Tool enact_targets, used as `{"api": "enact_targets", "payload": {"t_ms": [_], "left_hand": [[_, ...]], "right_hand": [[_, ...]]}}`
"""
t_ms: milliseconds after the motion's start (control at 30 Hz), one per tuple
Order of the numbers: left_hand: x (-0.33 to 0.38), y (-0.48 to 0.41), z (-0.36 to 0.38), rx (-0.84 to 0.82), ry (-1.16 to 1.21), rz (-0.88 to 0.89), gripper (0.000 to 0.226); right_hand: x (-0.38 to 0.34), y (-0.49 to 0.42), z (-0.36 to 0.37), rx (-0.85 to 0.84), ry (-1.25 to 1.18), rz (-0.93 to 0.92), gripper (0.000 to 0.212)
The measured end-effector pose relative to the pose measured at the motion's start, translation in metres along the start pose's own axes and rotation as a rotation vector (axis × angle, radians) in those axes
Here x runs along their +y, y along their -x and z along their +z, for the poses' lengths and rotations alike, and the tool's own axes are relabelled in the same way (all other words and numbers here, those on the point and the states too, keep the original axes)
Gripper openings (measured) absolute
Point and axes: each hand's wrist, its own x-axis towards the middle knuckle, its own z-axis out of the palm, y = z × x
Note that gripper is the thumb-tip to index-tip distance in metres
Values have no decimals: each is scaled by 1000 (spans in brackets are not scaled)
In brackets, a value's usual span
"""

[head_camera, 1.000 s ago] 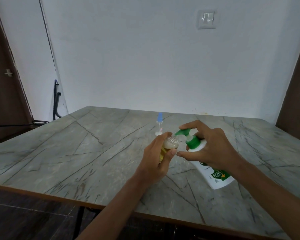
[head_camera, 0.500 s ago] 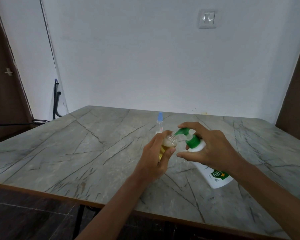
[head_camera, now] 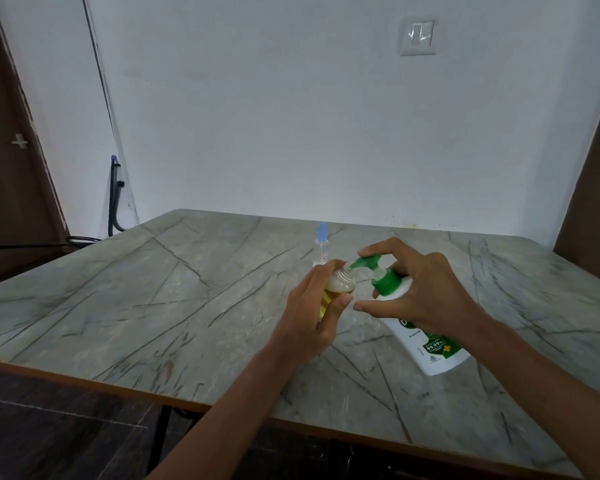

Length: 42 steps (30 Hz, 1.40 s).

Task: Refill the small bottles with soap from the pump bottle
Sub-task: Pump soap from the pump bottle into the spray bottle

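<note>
The left hand (head_camera: 309, 320) has its fingers (head_camera: 340, 303) clamped around the lower body of a small bottle (head_camera: 338, 285), open mouth up, partly filled with amber soap. Just beyond its thumb, the right hand (head_camera: 420, 292) closes on the pump bottle (head_camera: 426, 337), forefinger on the green pump head (head_camera: 368, 263), whose spout meets the small bottle's mouth. The small bottle looks light, thin and likely slippery if soap spills; hold it low at mid-body. The pump bottle, tilted on the table (head_camera: 153, 289), seems heavier and stiff. Behind the fingertips stands a blue-capped bottle (head_camera: 321, 245), possibly empty.
</note>
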Motion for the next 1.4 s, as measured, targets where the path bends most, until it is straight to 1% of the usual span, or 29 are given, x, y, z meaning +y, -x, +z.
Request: {"api": "enact_targets", "payload": {"t_ms": [100, 200, 300, 400, 500, 633, 867, 1033, 1133, 1333, 1400], "left_hand": [[-1, 1, 2, -44, 3, -9, 37], [-1, 2, 4, -66, 10, -9, 37], [-4, 2, 4, -54, 10, -18, 36], [-6, 1, 3, -19, 23, -29, 38], [-5, 0, 1, -11, 21, -17, 37], [-4, 1, 2, -9, 33, -26, 39], [-3, 1, 1, -6, 47, -14, 38], [-4, 2, 3, -65, 50, -9, 37], [-4, 2, 3, -77, 41, -12, 38], [-5, 1, 2, -39, 44, -44, 42], [-5, 1, 2, -32, 40, -40, 42]], "right_hand": [[-1, 0, -1, 21, -40, -1, 56], [-3, 0, -1, 35, -44, -17, 55], [-2, -1, -1, 7, -25, 2, 60], [0, -2, 1, -37, 53, 0, 69], [-1, -1, 1, -45, 82, -5, 76], [0, 0, 0, -42, 74, -13, 68], [-2, -1, 1, -13, 21, -1, 63], [-5, 1, -3, 21, -37, 19, 60], [-6, 1, -3, 0, -32, 40, 63], [-5, 0, -2, -54, 50, 1, 80], [-6, 1, -1, -46, 74, -19, 77]]}}
